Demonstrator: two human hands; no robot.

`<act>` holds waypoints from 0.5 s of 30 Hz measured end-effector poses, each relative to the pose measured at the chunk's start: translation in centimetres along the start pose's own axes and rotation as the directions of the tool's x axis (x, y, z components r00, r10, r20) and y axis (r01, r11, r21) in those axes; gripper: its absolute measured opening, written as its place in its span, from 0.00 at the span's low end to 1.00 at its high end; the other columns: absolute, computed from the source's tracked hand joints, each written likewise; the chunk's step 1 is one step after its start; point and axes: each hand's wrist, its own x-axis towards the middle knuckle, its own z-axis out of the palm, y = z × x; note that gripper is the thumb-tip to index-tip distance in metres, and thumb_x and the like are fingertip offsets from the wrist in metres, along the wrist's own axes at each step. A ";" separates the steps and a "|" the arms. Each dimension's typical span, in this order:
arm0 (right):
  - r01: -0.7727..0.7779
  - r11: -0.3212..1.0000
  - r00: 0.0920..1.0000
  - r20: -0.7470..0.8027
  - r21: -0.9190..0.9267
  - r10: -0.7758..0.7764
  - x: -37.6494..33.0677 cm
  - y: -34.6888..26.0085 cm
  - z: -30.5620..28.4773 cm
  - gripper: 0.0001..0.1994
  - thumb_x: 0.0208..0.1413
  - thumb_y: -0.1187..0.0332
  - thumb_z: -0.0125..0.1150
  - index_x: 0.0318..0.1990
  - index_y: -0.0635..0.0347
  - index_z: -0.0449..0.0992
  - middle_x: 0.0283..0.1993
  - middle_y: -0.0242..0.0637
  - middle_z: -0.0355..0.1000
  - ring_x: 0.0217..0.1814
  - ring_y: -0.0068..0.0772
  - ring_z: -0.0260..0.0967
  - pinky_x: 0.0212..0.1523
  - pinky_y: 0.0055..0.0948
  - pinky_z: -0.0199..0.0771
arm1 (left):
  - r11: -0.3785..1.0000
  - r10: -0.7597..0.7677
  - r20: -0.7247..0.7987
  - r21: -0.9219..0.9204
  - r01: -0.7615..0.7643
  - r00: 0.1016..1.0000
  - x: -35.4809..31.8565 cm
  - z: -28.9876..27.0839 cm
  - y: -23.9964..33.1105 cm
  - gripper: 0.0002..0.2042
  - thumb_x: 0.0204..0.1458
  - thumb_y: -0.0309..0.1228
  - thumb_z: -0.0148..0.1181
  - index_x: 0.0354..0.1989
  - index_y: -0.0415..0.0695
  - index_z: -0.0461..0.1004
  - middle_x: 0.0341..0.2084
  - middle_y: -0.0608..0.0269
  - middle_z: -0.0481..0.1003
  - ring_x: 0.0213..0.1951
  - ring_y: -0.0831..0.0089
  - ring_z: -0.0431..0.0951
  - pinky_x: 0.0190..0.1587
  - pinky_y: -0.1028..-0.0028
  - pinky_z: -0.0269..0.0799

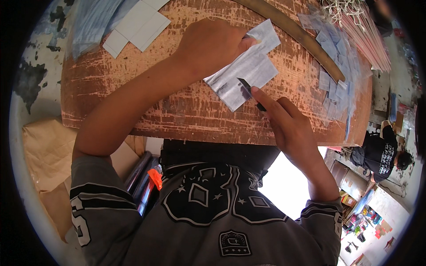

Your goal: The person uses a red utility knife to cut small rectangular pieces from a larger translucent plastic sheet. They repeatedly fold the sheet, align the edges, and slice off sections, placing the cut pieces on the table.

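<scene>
Grey, black-printed jersey [199, 239]: is filling the foreground.
Scuffed reddish-brown counter [186, 115]: is showing open room along its near edge.
Silvery, step-edged flat sheet [248, 66]: is lying partly beneath the left hand [213, 42], long axis slanting up rightward; right hand [286, 115] nearer its lower corner.
Left hand: is curling over the sheet's upper-left edge; fingers mostly hidden, cannot tell its grip.
Right hand: is pinching a slim, dark-bladed knife [243, 84] over it.
</scene>
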 end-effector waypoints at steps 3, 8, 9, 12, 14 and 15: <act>-0.008 0.997 0.999 0.043 -0.073 0.012 0.1 -0.4 -0.5 0.38 0.57 0.83 0.56 0.74 0.35 0.64 0.35 0.40 0.70 0.30 0.45 0.77 0.30 0.43 0.79 | 1.000 0.010 -0.011 -0.006 -0.010 1.000 0.0 0.2 -0.1 0.23 0.67 0.54 0.53 0.37 0.46 0.83 0.20 0.53 0.79 0.24 0.52 0.81 0.30 0.56 0.76; -0.004 0.990 0.999 0.040 -0.140 0.010 -0.1 -0.8 -0.5 0.40 0.55 0.83 0.57 0.75 0.35 0.63 0.33 0.39 0.69 0.28 0.44 0.76 0.28 0.44 0.78 | 1.000 0.007 -0.016 -0.017 -0.007 1.000 0.0 0.2 -0.1 0.23 0.67 0.53 0.52 0.37 0.46 0.83 0.19 0.53 0.79 0.23 0.52 0.81 0.30 0.56 0.76; -0.002 0.989 0.999 0.034 -0.148 0.007 -0.2 -0.8 -0.4 0.41 0.55 0.83 0.57 0.76 0.35 0.63 0.33 0.39 0.69 0.28 0.43 0.75 0.28 0.43 0.78 | 1.000 0.008 -0.015 -0.013 -0.008 1.000 0.0 0.2 -0.1 0.23 0.67 0.53 0.52 0.36 0.46 0.83 0.19 0.53 0.78 0.23 0.52 0.81 0.30 0.56 0.76; 0.015 0.986 1.000 0.019 -0.167 -0.012 -0.5 -0.5 -0.1 0.42 0.54 0.84 0.57 0.76 0.35 0.62 0.32 0.38 0.69 0.27 0.42 0.75 0.27 0.43 0.78 | 1.000 0.015 -0.012 0.000 -0.015 1.000 0.0 0.2 -0.1 0.23 0.67 0.53 0.52 0.37 0.46 0.84 0.18 0.52 0.78 0.22 0.52 0.81 0.29 0.56 0.76; 0.022 0.984 1.000 0.014 -0.175 -0.019 -0.4 -0.5 -0.1 0.42 0.53 0.84 0.57 0.76 0.35 0.62 0.32 0.38 0.68 0.26 0.42 0.75 0.27 0.43 0.78 | 1.000 0.021 -0.010 0.010 -0.021 1.000 0.1 0.1 0.0 0.23 0.67 0.53 0.52 0.37 0.46 0.84 0.18 0.52 0.78 0.22 0.52 0.81 0.28 0.56 0.76; 0.022 0.984 1.000 0.017 -0.178 -0.019 -0.5 -0.4 0.0 0.42 0.53 0.84 0.57 0.76 0.36 0.62 0.32 0.37 0.68 0.26 0.42 0.75 0.27 0.43 0.78 | 0.999 0.033 -0.018 0.013 -0.032 0.999 0.1 0.2 -0.1 0.23 0.67 0.53 0.52 0.37 0.46 0.84 0.18 0.52 0.78 0.22 0.52 0.80 0.28 0.56 0.76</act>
